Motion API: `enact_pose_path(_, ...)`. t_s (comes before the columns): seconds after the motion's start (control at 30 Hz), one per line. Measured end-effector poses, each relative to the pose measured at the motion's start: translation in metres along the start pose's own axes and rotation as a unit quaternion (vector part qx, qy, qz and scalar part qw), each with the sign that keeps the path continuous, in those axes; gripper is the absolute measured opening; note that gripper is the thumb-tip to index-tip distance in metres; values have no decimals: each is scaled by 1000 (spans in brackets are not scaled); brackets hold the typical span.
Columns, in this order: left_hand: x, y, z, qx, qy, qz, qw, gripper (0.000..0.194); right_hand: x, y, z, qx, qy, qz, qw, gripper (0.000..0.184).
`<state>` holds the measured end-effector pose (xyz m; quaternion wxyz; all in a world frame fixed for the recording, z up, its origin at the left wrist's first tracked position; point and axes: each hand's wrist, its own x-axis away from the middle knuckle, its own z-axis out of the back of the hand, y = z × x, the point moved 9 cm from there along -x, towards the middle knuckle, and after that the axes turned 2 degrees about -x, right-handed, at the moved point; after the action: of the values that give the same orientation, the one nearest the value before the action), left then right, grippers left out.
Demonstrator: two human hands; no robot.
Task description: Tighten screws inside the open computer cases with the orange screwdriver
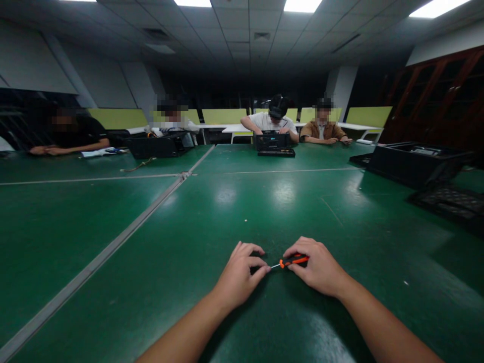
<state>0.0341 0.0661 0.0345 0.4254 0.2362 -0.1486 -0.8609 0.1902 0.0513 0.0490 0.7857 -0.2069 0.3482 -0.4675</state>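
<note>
A small screwdriver (294, 260) with an orange and black handle lies level between my hands, just above or on the green table. My right hand (316, 264) grips its handle between thumb and fingers. The thin metal shaft points left, and its tip end is pinched by the thumb and index finger of my left hand (242, 272). The very tip is hidden behind those fingers. The other fingers of my left hand are curled loosely.
The green table (170, 282) has a grey seam strip (113, 249) at left. Black computer cases stand at right (412, 164), far centre (274, 142) and far left (157, 145). A cord (139, 165) lies near the left case. Several people sit along the far side.
</note>
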Motion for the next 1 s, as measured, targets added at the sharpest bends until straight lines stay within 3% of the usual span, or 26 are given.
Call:
enact_pose_path(0.2, 1, 2, 1, -2, 1, -3, 1000, 13, 0, 6, -3, -3, -9, -17, 1000, 18)
enact_pose_path(0.4, 2, 2, 6, -9, 34, -14, 999, 14, 3, 21, -17, 21, -84, -72, 994, 21)
enact_pose_path(1.0, 2, 2, 7, -7, 34, -7, 999, 14, 1, 19, -17, 16, -83, -72, 994, 20)
